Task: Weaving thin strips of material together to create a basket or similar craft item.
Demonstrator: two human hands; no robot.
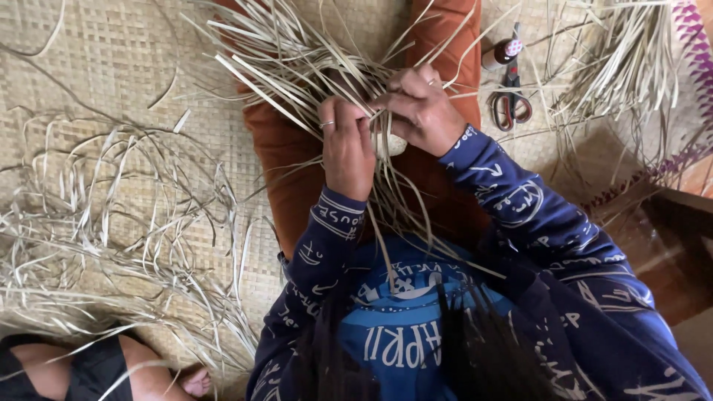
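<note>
Dark hair (416, 349) and blue printed sleeves fill the head view's bottom edge. Above them, the left hand (346, 148) closes around a small pale woven piece (391, 142), while the right hand (420, 110) pinches its straw strips (297, 59) over an orange lap. Red-handled scissors (510, 104) lie near on the woven mat (111, 67).

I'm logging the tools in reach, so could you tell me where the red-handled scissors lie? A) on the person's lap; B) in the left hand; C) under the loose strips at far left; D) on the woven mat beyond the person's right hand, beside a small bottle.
D: the scissors lie flat on the woven mat, next to the small bottle, past the right hand.
</note>
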